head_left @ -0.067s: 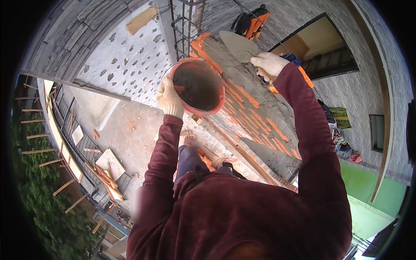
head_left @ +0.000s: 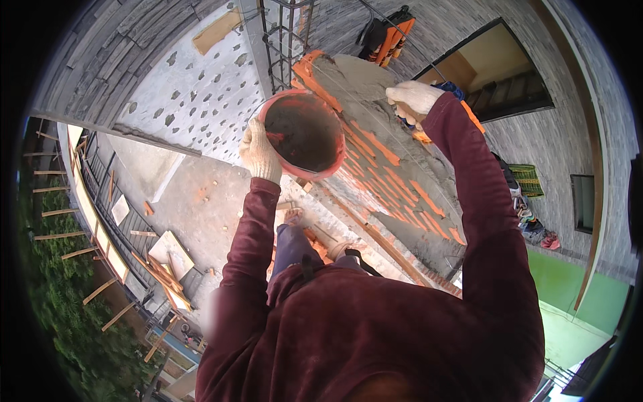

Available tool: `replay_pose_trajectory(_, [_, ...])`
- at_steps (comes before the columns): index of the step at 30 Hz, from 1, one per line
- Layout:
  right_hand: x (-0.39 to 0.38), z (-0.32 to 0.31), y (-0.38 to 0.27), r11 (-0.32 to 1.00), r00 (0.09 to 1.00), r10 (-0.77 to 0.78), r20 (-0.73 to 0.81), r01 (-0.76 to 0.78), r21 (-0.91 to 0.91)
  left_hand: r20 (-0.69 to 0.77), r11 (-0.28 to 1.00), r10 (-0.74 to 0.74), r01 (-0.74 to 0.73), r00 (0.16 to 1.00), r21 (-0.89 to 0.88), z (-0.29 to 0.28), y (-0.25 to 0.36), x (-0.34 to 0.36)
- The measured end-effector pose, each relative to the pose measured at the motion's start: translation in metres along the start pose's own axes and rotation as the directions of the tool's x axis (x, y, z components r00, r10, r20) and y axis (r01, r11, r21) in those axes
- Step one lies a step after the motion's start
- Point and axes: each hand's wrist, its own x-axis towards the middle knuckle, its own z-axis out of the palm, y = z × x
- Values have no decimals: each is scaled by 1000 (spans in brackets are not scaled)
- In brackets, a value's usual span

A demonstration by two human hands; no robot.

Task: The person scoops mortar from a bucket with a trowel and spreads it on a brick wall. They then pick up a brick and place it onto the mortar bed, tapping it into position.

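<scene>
My left hand (head_left: 260, 153), in a pale knitted glove, is closed on the rim of a reddish bucket (head_left: 340, 149). Grey mortar (head_left: 301, 130) lies inside the bucket. My right hand (head_left: 413, 98), also gloved, is closed round a trowel, whose handle its fingers hide. The trowel's grey, mortar-coated blade (head_left: 362, 75) reaches left from that hand and lies over the top of the brick wall (head_left: 382, 157), seeming to touch it. Wet mortar is smeared over the orange bricks there, with bare orange strips showing between.
Steel reinforcing bars (head_left: 287, 43) stand beyond the bucket. A thin string (head_left: 355, 94) runs along the wall. At the right is a window opening (head_left: 492, 70). Boards and timber (head_left: 167, 258) lie on the floor at the left, near the slab edge. Orange-and-black gear (head_left: 388, 37) hangs at the back.
The trowel blade has shifted slightly left and down against the mortar, my right hand moving with it. My left hand and the bucket have drifted a little left.
</scene>
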Motion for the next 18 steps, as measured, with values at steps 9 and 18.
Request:
replay_pose_trajectory(9, [-45,-3,76,985,988,37,148,-61,160,19,996,66,-67,998,58,-30,15,-15])
replay_pose_trajectory(18, [-178,-16,112,954,979,-179,-101,147,-263,146,999,36,-37,989,6,-37,48,-56])
